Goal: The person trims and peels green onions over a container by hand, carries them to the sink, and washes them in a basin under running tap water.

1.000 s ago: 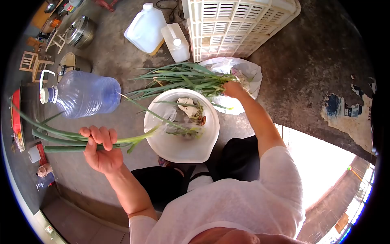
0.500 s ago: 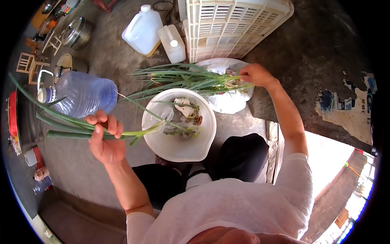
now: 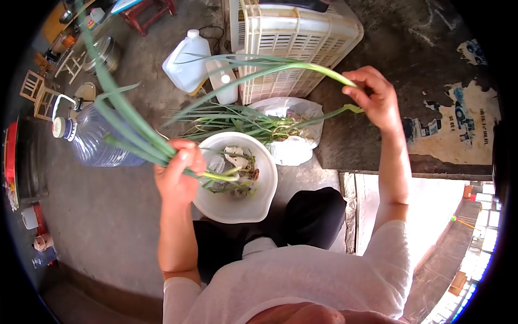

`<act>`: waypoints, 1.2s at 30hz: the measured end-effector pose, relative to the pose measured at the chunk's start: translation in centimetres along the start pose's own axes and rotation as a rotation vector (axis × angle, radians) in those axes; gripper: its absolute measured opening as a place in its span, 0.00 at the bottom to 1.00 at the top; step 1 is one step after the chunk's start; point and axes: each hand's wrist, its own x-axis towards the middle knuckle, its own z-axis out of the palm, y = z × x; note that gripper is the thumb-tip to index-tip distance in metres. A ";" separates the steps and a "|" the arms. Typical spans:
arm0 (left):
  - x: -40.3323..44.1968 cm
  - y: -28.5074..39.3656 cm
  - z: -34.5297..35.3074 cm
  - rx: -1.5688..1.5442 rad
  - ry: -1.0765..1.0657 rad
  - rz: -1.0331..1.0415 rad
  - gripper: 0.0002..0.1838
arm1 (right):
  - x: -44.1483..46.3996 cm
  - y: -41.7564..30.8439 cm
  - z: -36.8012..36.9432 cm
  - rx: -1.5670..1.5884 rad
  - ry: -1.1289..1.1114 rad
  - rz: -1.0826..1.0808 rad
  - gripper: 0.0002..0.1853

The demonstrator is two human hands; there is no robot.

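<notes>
My left hand [image 3: 179, 170] is closed around a few green onions [image 3: 127, 116], their long leaves pointing up and left and their pale ends above the white basin [image 3: 264, 208]. Out to the right, my right hand [image 3: 376, 97] pinches the pale end of another green onion [image 3: 302, 66], whose leaves arch leftward in front of the crate. Below that lies a pile of green onions [image 3: 232, 120], root ends on a white plastic bag [image 3: 294, 151]. Inside the basin are scraps and a crumpled whitish piece [image 3: 236, 156].
A large water bottle [image 3: 102, 137] lies on its side at left. Two plastic jugs [image 3: 189, 62] stand near a white slatted crate [image 3: 297, 32]. On the right is a dark ledge [image 3: 345, 151] with torn paper. Pots [image 3: 108, 54] and small chairs [image 3: 33, 83] are farther back.
My right hand has lifted a green onion up and away from the pile. My left hand, still holding its green onions, has moved right and over the basin's left edge.
</notes>
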 end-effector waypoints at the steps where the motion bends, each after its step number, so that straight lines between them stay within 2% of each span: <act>1: 0.1 -0.5 0.1 0.001 -0.066 -0.023 0.09 | 0.0 -1.0 0.8 -0.011 0.061 -0.048 0.13; 3: 0.1 -1.9 -0.1 0.014 -0.148 -0.027 0.13 | -0.1 -3.0 2.5 -0.037 0.108 -0.147 0.13; 5: 0.2 -1.5 2.4 0.087 0.013 -0.122 0.18 | -0.4 -4.8 4.8 -0.005 0.111 -0.183 0.13; 7: 0.6 -1.5 3.6 0.062 0.026 -0.120 0.24 | -0.8 -6.5 7.6 0.043 0.093 -0.236 0.13; 8: 0.9 -1.8 3.1 0.001 -0.006 -0.112 0.27 | -0.7 -7.2 9.0 0.010 0.082 -0.328 0.13; 11: 1.5 -1.5 2.3 -0.130 0.033 -0.005 0.25 | -0.9 -8.4 12.4 -0.023 0.008 -0.472 0.16; 14: 1.7 -0.8 0.3 -0.283 0.166 0.111 0.19 | -0.8 -8.4 13.3 -0.056 -0.037 -0.468 0.19; 16: 1.7 0.3 -0.3 -0.298 0.219 0.180 0.18 | -0.8 -8.0 12.8 -0.027 -0.161 -0.336 0.21; 23: 1.4 2.5 -1.4 -0.204 0.193 0.268 0.17 | -1.2 -7.2 12.6 0.023 -0.205 -0.184 0.21; 26: 1.2 3.6 -2.1 -0.184 0.157 0.295 0.17 | -1.5 -6.1 12.5 0.102 -0.201 -0.130 0.20; 28: 0.9 4.1 -2.3 -0.170 0.143 0.320 0.18 | -1.6 -5.2 12.4 0.176 -0.174 -0.112 0.15; 31: 0.3 5.3 -2.7 -0.195 0.087 0.370 0.19 | -0.9 -4.0 11.7 0.147 -0.130 -0.184 0.10; 32: 0.0 5.9 -3.2 -0.263 0.018 0.361 0.20 | -0.8 -4.0 11.4 0.232 -0.082 -0.087 0.07; 33: -0.1 6.4 -3.6 -0.262 0.014 0.367 0.20 | -0.8 -2.6 12.2 0.308 0.063 -0.074 0.08; 35: -0.2 7.2 -4.4 -0.235 -0.124 0.432 0.21 | -0.5 -3.8 10.3 0.935 0.145 0.219 0.09; 36: -0.3 7.4 -4.5 -0.232 -0.148 0.434 0.21 | -0.3 -5.2 9.3 1.147 0.143 0.100 0.10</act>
